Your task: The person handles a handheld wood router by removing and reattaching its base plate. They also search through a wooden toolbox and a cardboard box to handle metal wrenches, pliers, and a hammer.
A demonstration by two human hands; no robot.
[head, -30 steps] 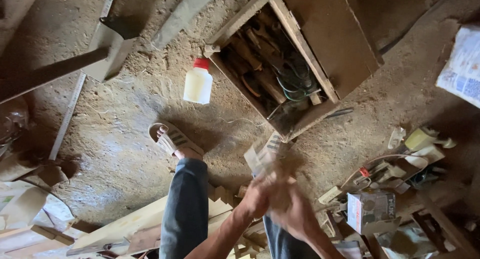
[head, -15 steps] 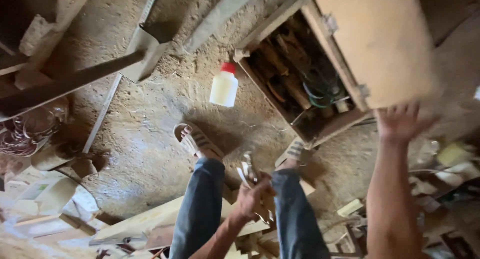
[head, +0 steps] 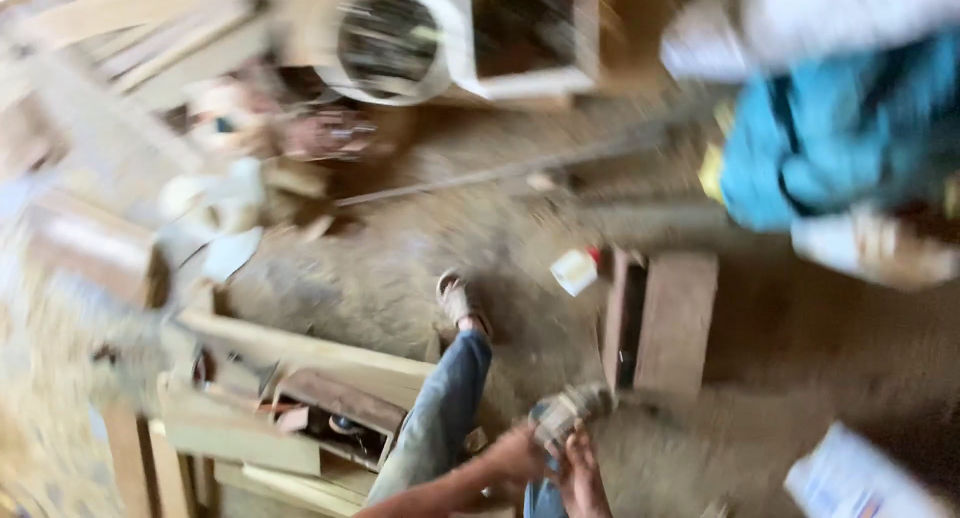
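The view is heavily blurred by motion. My left hand (head: 512,454) and my right hand (head: 582,474) are close together at the bottom centre, over my jeans-clad legs. Both hands are right by my sandalled right foot (head: 568,412), and the right hand seems to touch it. Blur hides whether either hand grips anything. My left foot (head: 456,300) in a sandal rests on the dirt floor further out. A white bottle with a red cap (head: 576,271) stands just beyond the feet, beside an open wooden box (head: 668,323).
Wooden planks and a frame (head: 300,356) lie to my left with scraps around them. A blue cloth bundle (head: 830,128) fills the upper right. A white round container (head: 392,40) sits at the top, and white paper (head: 862,478) lies at the lower right.
The camera has swung sharply, so the box and bottle now sit right of centre. My right hand has come down from the box lid to my left hand by the foot.
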